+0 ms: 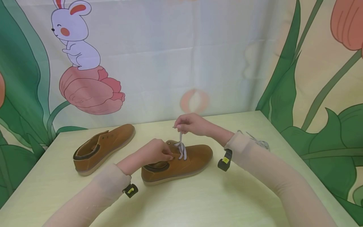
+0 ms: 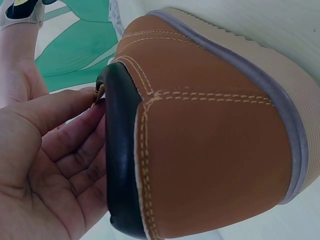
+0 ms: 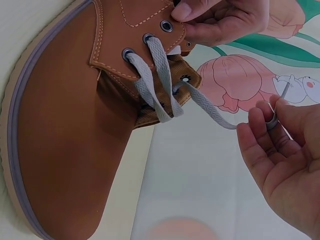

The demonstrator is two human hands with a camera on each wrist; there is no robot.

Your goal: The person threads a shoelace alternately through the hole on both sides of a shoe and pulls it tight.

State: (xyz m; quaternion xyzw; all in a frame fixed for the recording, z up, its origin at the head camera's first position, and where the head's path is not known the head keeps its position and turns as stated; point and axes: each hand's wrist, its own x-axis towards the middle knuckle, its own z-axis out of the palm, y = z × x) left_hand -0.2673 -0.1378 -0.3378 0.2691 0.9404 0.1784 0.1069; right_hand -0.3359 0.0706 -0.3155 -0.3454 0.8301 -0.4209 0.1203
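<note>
A brown low shoe (image 1: 197, 156) with a pale sole stands on the table, its toe pointing right. My left hand (image 1: 157, 151) pinches the edge of its near eyelet flap (image 3: 145, 17) between thumb and fingers, beside the dark collar (image 2: 120, 150). A flat grey shoelace (image 3: 210, 107) runs through the eyelets nearer the toe and crosses over the tongue. Above the shoe, my right hand (image 1: 193, 123) holds the free part of this lace, drawn up from the far eyelet side. In the right wrist view, the lace end sticks out between thumb and fingers, and one metal eyelet (image 3: 166, 26) beside my left thumb holds no lace.
A second brown shoe (image 1: 109, 143), its visible eyelets without lace, stands at the back left. Another grey lace (image 1: 262, 144) lies loosely bunched on the right of the table, partly behind my right sleeve (image 1: 255, 157). A printed curtain (image 1: 158, 63) hangs behind the table (image 1: 175, 208).
</note>
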